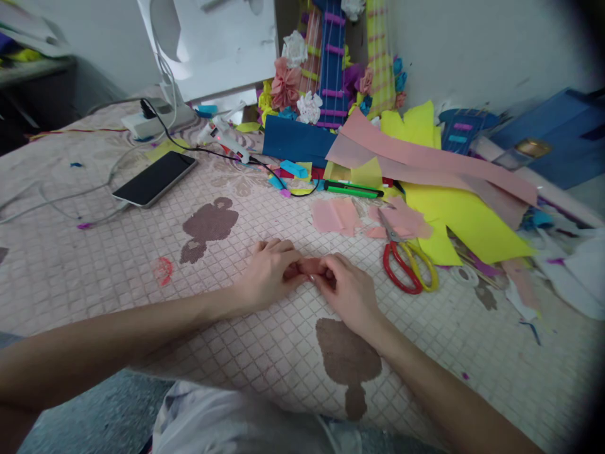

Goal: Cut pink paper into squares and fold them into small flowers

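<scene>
Over the patterned tablecloth, my left hand point(273, 272) and my right hand point(347, 287) meet with fingers pinched together. Between them they grip a small piece of pink paper point(312, 265), which looks folded or rolled; the fingers cover its ends. Just beyond my hands lie cut pieces of pink paper point(336, 216). Scissors point(410, 261) with one red and one yellow handle rest to the right of my right hand, their blades touching the pink pieces.
A phone point(155, 179) lies at left, near a power strip point(158, 118) and cables. A glue gun point(225, 140) sits at the back beside a blue sheet point(293, 140). A green cutter point(354, 189), yellow sheets point(467, 217) and long pink strips point(435, 161) lie right. Paper-decorated guitar shapes point(332, 69) stand behind.
</scene>
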Demonstrator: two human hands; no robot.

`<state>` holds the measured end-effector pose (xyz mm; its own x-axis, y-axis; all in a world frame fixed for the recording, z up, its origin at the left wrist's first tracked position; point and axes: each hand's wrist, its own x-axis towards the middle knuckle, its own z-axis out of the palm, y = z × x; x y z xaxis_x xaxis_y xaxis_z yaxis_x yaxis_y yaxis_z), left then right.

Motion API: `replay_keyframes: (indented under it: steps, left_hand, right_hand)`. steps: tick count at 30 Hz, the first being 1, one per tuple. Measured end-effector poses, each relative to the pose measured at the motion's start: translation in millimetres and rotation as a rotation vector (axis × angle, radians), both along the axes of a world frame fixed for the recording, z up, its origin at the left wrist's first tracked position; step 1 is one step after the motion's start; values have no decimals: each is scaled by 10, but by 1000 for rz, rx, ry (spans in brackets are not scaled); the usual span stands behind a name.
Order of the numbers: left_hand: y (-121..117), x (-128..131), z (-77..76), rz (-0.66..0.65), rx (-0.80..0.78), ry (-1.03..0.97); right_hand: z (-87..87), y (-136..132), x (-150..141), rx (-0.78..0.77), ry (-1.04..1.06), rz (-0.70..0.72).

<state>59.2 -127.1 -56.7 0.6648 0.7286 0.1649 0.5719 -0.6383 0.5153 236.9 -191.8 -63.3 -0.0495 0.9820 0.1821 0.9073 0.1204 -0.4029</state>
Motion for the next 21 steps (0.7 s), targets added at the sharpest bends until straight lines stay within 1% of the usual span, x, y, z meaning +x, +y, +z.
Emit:
replay_keyframes:
  steps: [3, 6, 8, 10, 12, 15, 17, 21]
  left_hand:
    - [5, -44, -30, 2, -17, -77]
    - [21, -102, -65, 26, -2, -249]
    - [30, -130, -73, -10, 15, -318]
    - [33, -146, -64, -84, 16, -290]
    - [29, -152, -43, -146, 13, -220]
    - [16, -153, -14, -173, 18, -152]
    - [9, -151, -5, -174, 35, -138]
    - [-2, -145, -1, -180, 66, -108]
  right_hand:
    - [-46, -28, 67, 23, 91, 14]
    - [-60, -42, 136, 66, 190, 2]
    - [-39, -36, 163, 89, 203, 31]
    - [5, -28, 177, 72, 160, 111]
    - [57, -24, 190, 18, 98, 211]
    - [107, -30, 221, -29, 44, 316]
    - [108, -34, 247, -8, 19, 360]
    - [81, -35, 282, 93, -43, 403]
